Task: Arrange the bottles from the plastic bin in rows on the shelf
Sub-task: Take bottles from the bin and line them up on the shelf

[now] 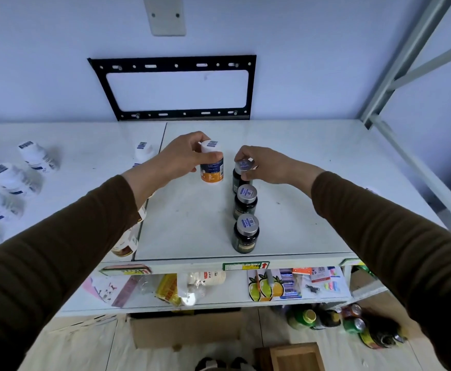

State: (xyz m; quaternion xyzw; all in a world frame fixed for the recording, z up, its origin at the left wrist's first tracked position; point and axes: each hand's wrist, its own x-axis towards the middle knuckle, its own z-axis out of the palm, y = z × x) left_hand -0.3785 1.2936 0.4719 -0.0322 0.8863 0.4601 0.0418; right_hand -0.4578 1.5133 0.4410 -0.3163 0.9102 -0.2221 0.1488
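Observation:
On the white top shelf (299, 210), three dark bottles with silver caps stand in a row running away from me. The near one (245, 234) and the middle one (245, 200) stand free. My right hand (264, 164) grips the cap of the far dark bottle (239, 178). To the left of that bottle stands a white-and-orange bottle (212, 167) with a white cap; my left hand (181, 159) holds it around its upper part. Both bottles appear to rest upright on the shelf.
Several white bottles (39, 156) stand on the left shelf panel, and more bottles sit partly hidden under my left forearm. A black wall bracket (176, 62) hangs behind. The lower shelf holds packets (272, 285); drink bottles and cans (339, 322) and a cardboard box (186, 328) lie on the floor.

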